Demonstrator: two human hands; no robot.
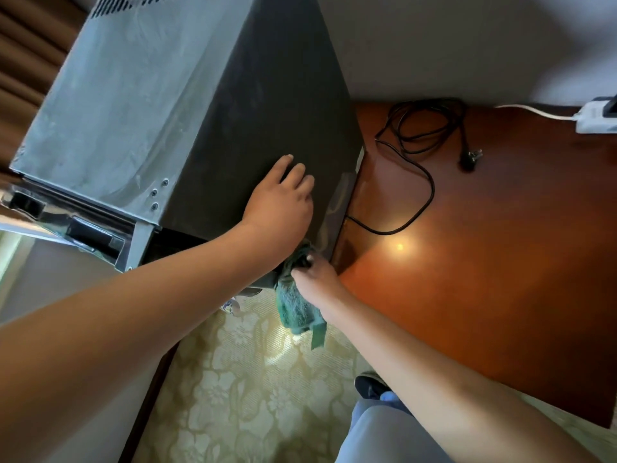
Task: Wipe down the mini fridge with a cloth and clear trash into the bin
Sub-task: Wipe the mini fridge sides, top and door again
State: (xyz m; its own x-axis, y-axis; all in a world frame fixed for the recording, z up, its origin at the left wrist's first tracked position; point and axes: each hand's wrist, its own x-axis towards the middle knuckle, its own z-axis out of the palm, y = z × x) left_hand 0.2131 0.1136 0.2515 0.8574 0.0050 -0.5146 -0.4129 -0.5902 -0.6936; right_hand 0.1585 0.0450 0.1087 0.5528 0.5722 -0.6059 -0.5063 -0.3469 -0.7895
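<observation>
The mini fridge [187, 105] fills the upper left, with a dusty grey top and a dark side panel. My left hand [280, 202] lies flat on that dark side with straight fingers. Just below it, my right hand [315, 279] grips a green cloth [297, 307] bunched against the fridge's lower corner, and the cloth's loose end hangs down. The fridge door [66, 222] stands open at the left edge.
A reddish wooden surface [484, 262] stretches to the right, with a coiled black power cord and plug [417, 135] lying on it. A white power strip [597, 118] sits at the far right. Patterned carpet [250, 396] and my shoe [370, 387] are below.
</observation>
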